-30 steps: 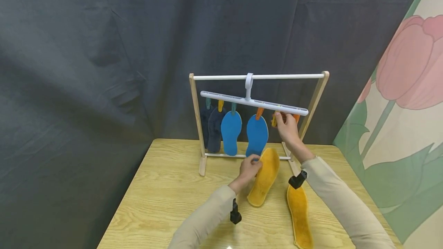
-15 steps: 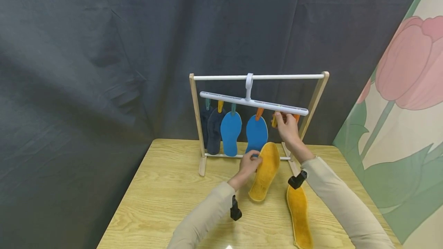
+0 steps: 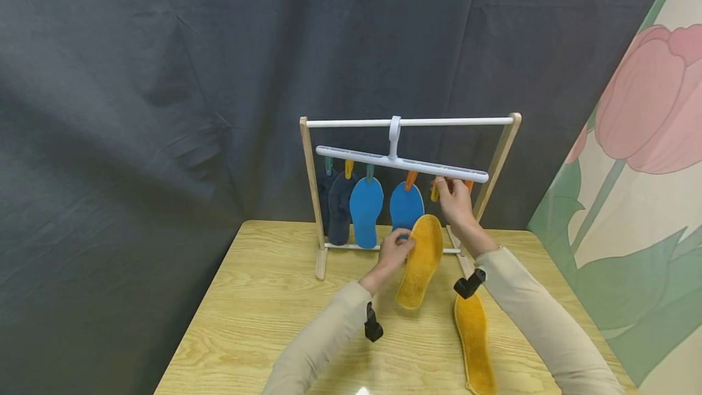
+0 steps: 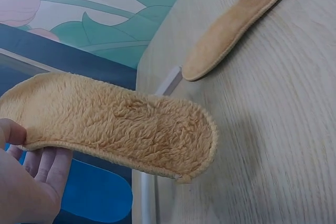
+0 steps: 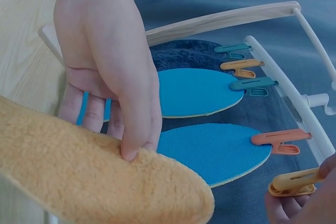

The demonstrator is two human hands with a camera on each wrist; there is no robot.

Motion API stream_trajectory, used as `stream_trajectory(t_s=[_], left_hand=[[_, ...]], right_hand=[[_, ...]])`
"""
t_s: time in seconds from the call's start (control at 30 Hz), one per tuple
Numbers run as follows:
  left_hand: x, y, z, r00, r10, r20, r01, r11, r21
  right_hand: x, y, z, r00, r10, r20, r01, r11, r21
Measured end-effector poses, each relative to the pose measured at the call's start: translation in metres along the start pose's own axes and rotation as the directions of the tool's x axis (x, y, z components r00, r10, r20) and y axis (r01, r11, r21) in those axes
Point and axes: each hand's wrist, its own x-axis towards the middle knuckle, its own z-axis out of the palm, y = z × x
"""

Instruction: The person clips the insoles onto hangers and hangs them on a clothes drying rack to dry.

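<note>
My left hand (image 3: 392,253) pinches a fuzzy yellow insole (image 3: 421,264) by its side edge, thumb on its fleecy face in the left wrist view. The insole is held up tilted, its top a little below my right hand (image 3: 456,205). That hand grips a yellow clothespin (image 5: 293,181) hanging from the right half of a white hanger (image 3: 419,166). Two blue insoles (image 3: 366,212) and two dark insoles (image 3: 339,209) hang from teal, yellow and orange clothespins to the left. Another orange clothespin (image 3: 468,186) shows just right of my right hand.
A wooden stand (image 3: 507,139) with a white top rail (image 3: 455,121) carries the hanger, which slopes down to the right. A second yellow insole (image 3: 474,340) lies on the wooden table (image 3: 247,322), below my right forearm. A dark curtain (image 3: 219,108) is behind.
My left hand has raised the yellow insole up toward the yellow clothespin. My right hand keeps its grip on that clothespin, almost unmoved.
</note>
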Motion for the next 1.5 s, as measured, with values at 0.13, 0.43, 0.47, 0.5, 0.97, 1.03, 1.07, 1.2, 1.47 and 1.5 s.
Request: stream_trajectory(t_s=[0.13,0.43,0.47,0.5,0.97,1.03,1.07,1.2,1.47,1.5], left_hand=[[0.002,0.004,-0.001,1.000,0.006,0.008,-0.006,1.000,-0.011],[0.005,0.018,0.000,1.000,0.024,0.018,-0.023,0.998,-0.058],[0.006,0.019,0.001,1.000,0.025,0.013,-0.025,0.998,-0.062],[0.006,0.020,0.001,1.000,0.026,0.009,-0.025,0.997,-0.066],[0.009,0.037,0.008,0.998,0.059,0.011,-0.057,0.991,-0.119],[0.009,0.038,0.008,0.998,0.059,0.017,-0.056,0.991,-0.122],[0.009,0.038,0.007,0.998,0.060,0.022,-0.057,0.991,-0.119],[0.008,0.034,0.006,0.997,0.062,0.044,-0.057,0.993,-0.103],[0.009,0.031,0.004,0.995,0.078,0.061,-0.071,0.992,-0.108],[0.009,0.032,0.005,0.995,0.083,0.054,-0.077,0.991,-0.110]], right_hand=[[0.000,-0.001,-0.001,1.000,0.016,0.008,-0.016,1.000,0.009],[0.000,-0.003,-0.002,0.998,0.050,0.036,-0.051,0.999,0.019],[0.000,-0.004,-0.003,0.998,0.055,0.037,-0.055,0.998,0.016],[0.000,-0.004,-0.003,0.997,0.060,0.039,-0.060,0.998,0.018],[-0.002,-0.010,-0.005,0.993,0.096,0.063,-0.098,0.994,0.038],[-0.002,-0.010,-0.005,0.994,0.095,0.057,-0.097,0.994,0.040],[-0.003,-0.010,-0.005,0.994,0.094,0.053,-0.096,0.995,0.041],[-0.002,-0.011,-0.004,0.995,0.086,0.040,-0.088,0.996,0.032],[-0.003,-0.011,-0.004,0.996,0.084,0.039,-0.085,0.996,0.039],[-0.003,-0.011,-0.004,0.995,0.085,0.044,-0.086,0.996,0.038]])
